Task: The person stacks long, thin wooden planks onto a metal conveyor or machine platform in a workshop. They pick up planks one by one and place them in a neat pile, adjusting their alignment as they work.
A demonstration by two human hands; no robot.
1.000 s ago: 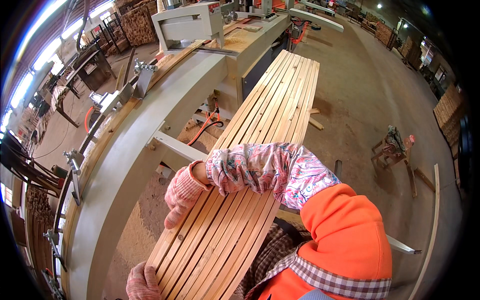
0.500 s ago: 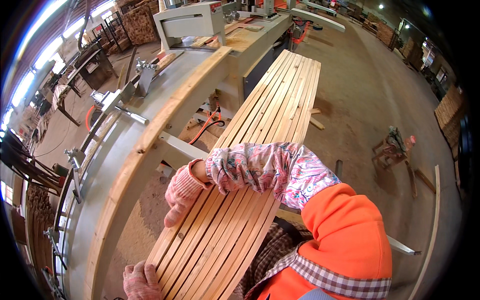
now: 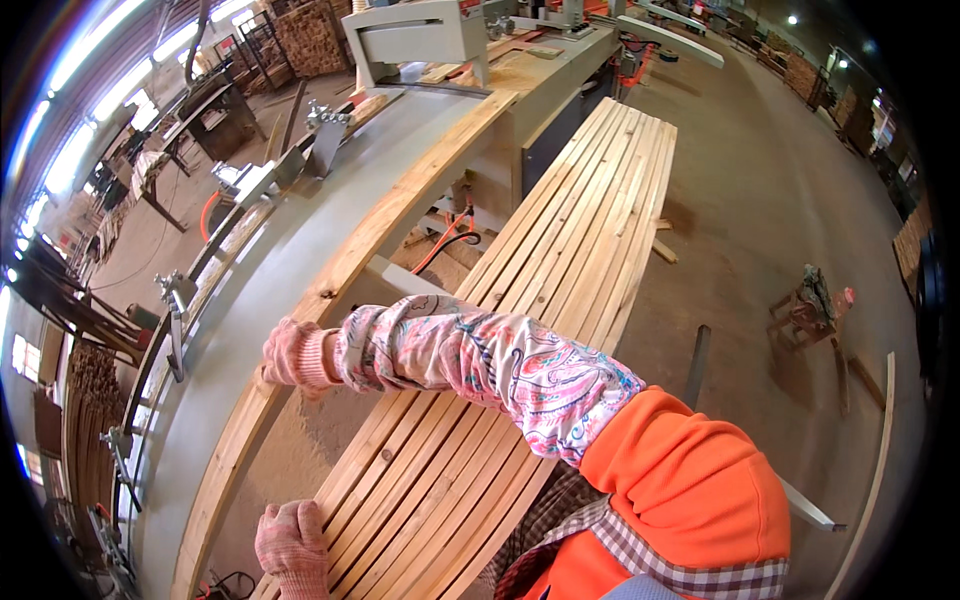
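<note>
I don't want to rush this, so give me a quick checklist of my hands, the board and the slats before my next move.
1. Right hand at the long board: ok, up against it; the grip itself is hard to see.
2. Left hand gripping the slats: cannot tell; it is at their left edge, near end.
3. Both hands gloved: ok, pink knit.
4. Slats side by side: ok, in one long row.
5. Clear view of the slats: not ok, the patterned sleeve crosses in front.
6. Grey machine switched off: cannot tell.
</note>
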